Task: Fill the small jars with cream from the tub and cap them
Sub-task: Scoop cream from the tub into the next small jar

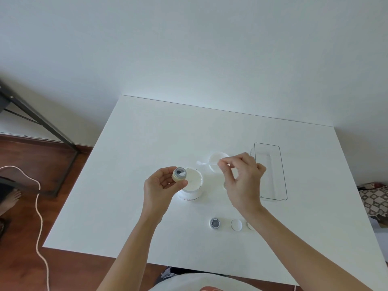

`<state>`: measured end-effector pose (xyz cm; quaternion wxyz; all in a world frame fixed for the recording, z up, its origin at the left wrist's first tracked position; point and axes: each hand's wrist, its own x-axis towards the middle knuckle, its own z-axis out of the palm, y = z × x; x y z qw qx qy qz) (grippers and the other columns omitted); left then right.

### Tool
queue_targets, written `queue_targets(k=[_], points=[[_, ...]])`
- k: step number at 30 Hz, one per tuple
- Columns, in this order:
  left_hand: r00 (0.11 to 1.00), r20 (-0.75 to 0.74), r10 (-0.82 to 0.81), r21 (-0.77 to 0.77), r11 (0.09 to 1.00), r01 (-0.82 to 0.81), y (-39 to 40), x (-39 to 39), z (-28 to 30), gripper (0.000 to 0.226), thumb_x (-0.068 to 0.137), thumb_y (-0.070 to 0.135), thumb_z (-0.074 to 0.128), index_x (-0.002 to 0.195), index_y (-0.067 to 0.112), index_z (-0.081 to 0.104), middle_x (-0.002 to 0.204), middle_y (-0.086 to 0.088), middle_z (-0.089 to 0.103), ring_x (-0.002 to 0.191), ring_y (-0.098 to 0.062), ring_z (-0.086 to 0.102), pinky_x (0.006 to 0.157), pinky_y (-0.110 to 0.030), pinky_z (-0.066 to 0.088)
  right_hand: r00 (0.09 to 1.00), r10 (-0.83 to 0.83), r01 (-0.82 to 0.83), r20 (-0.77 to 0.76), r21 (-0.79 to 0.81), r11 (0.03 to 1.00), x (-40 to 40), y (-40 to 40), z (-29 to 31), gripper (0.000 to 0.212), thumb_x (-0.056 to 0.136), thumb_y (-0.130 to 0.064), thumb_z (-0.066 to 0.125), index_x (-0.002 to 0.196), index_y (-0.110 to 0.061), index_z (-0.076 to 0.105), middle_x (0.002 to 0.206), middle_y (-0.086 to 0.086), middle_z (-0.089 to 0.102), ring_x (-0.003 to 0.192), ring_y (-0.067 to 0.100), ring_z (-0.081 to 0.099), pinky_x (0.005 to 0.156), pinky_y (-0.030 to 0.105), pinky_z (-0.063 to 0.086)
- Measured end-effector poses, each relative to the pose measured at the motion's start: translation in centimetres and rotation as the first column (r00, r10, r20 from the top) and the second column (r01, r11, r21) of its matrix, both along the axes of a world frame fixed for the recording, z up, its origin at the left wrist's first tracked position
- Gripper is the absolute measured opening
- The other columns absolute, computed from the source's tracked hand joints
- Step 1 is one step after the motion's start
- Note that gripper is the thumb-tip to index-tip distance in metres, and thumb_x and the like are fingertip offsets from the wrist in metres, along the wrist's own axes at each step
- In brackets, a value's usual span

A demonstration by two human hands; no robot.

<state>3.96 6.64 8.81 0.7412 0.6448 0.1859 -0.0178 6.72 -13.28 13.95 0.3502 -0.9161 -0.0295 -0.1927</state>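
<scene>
My left hand (160, 189) grips a small open jar (179, 174) with a dab of white cream inside, tilted just left of the open white cream tub (191, 184). My right hand (241, 177) pinches a thin clear spatula (204, 164) whose tip points left above the table, beyond the tub. The tub's white lid (216, 160) lies upside down behind the right hand. Near the front edge sit an empty small jar (215, 223), a white cap (236, 224) and a second white cap (250, 226) partly hidden by my right forearm. Another small jar (224, 185) peeks out under my right hand.
A clear rectangular plastic tray (270, 172) stands on the white table (130, 185) to the right. A black metal frame (42, 122) and a white cord (39, 217) are on the wooden floor to the left. A patterned cushion (374, 201) lies at the right edge.
</scene>
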Motion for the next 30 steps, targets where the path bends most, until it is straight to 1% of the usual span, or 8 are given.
queue_targets(k=[3,7,10,16,20,22,24,30], points=[[1.0,0.0,-0.002,0.002,1.0,0.002,0.1,-0.1,-0.2,0.037,0.074,-0.002,0.085,0.104,0.016,0.072,0.098,0.002,0.08,0.092,-0.012,0.076,0.076,-0.015,0.056,0.99,0.054,-0.081,-0.13,-0.212,0.974,0.7,0.8,-1.6,0.009,0.085,-0.022,0.07,0.076,-0.024,0.072,0.079,-0.005,0.058,0.078,0.02,0.056,0.072,0.029,0.016],[1.0,0.01,-0.005,-0.008,1.0,0.005,0.3,-0.4,-0.2,0.037,0.074,-0.003,0.085,0.104,0.015,0.072,0.098,0.002,0.08,0.091,-0.011,0.075,0.075,-0.015,0.055,0.963,0.169,-0.252,-0.211,-0.474,0.843,1.8,2.9,-3.2,0.01,0.079,-0.021,0.075,0.069,-0.021,0.072,0.075,-0.001,0.056,0.074,0.024,0.054,0.074,0.032,0.019],[1.0,0.025,-0.01,-0.019,1.0,0.011,0.6,-0.7,0.0,0.038,0.074,-0.004,0.084,0.104,0.015,0.072,0.098,0.001,0.08,0.089,-0.011,0.075,0.075,-0.016,0.056,0.924,0.207,-0.362,-0.32,-0.568,0.739,2.8,3.7,-4.5,0.014,0.091,-0.022,0.059,0.084,-0.02,0.071,0.089,0.001,0.054,0.09,0.024,0.047,0.08,0.033,0.017],[0.998,0.059,-0.011,-0.028,1.0,0.013,0.9,-1.0,0.0,0.037,0.074,-0.006,0.083,0.1,0.019,0.074,0.102,0.0,0.079,0.093,-0.012,0.074,0.078,-0.018,0.056,0.87,0.141,-0.377,-0.472,-0.455,0.807,3.1,4.3,-5.0,0.018,0.095,-0.027,0.052,0.09,-0.02,0.068,0.096,0.001,0.055,0.095,0.025,0.048,0.076,0.035,0.018],[0.997,0.073,-0.011,-0.034,0.999,0.014,1.0,-1.0,0.0,0.037,0.075,-0.006,0.082,0.1,0.02,0.074,0.105,0.0,0.079,0.098,-0.013,0.074,0.08,-0.019,0.057,0.838,0.036,-0.218,-0.544,-0.275,0.936,3.1,3.3,-4.5,0.019,0.094,-0.027,0.053,0.082,-0.019,0.065,0.091,0.002,0.059,0.091,0.024,0.053,0.073,0.034,0.018],[0.997,0.076,-0.013,-0.041,0.999,0.016,1.0,-1.1,-0.1,0.038,0.075,-0.007,0.082,0.099,0.021,0.075,0.105,0.0,0.079,0.098,-0.013,0.074,0.08,-0.019,0.057,0.798,-0.014,-0.104,-0.602,-0.161,0.981,3.2,2.6,-4.2,0.023,0.093,-0.027,0.055,0.077,-0.014,0.065,0.075,-0.004,0.059,0.085,0.023,0.058,0.074,0.034,0.02],[0.997,0.077,-0.013,-0.045,0.999,0.017,1.0,-1.1,-0.1,0.039,0.075,-0.008,0.081,0.097,0.023,0.075,0.105,0.0,0.079,0.098,-0.012,0.074,0.08,-0.019,0.056,0.754,-0.047,0.001,-0.656,-0.071,0.997,3.2,1.9,-3.9,0.024,0.092,-0.029,0.057,0.078,-0.013,0.067,0.062,-0.01,0.053,0.077,0.019,0.056,0.076,0.033,0.022],[0.998,0.064,-0.021,-0.045,0.999,0.023,0.7,-0.9,-0.4,0.039,0.075,-0.009,0.081,0.098,0.022,0.075,0.104,0.001,0.079,0.096,-0.011,0.073,0.08,-0.018,0.056,0.674,-0.043,0.19,-0.737,0.117,0.975,3.2,-0.1,-2.5,0.027,0.09,-0.031,0.061,0.074,-0.011,0.066,0.058,-0.007,0.052,0.067,0.017,0.052,0.087,0.037,0.032]])
